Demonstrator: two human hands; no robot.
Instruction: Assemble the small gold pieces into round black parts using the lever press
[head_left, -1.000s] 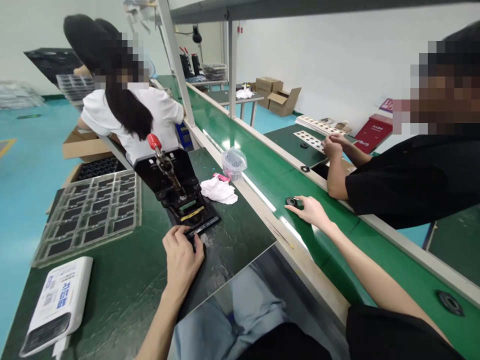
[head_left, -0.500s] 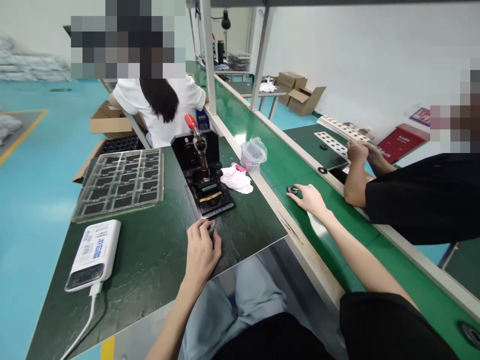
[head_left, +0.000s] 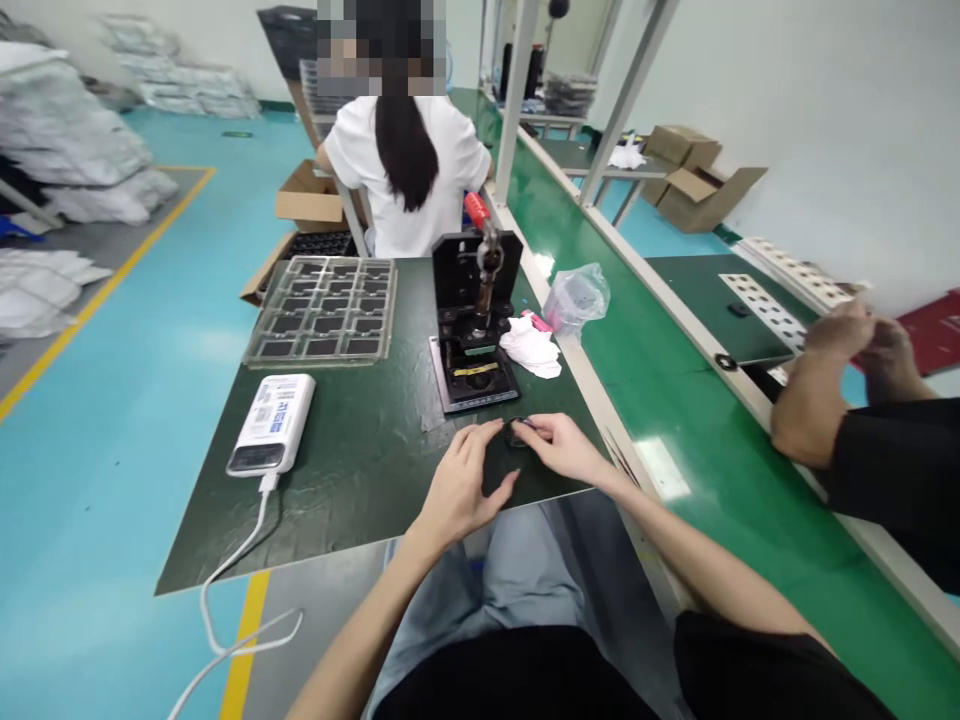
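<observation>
holding a small black ring (head_left: 516, 432) at the near edge of the dark green desk (head_left: 352, 450), my right hand (head_left: 566, 450) pinches it in a light grip. my left hand (head_left: 461, 485) is loose with fingers apart, just beside the ring, and i cannot tell if it touches. the ring sits just in front of the little black press (head_left: 476, 320). it is not in the press yet, so that part looks still left to do.
</observation>
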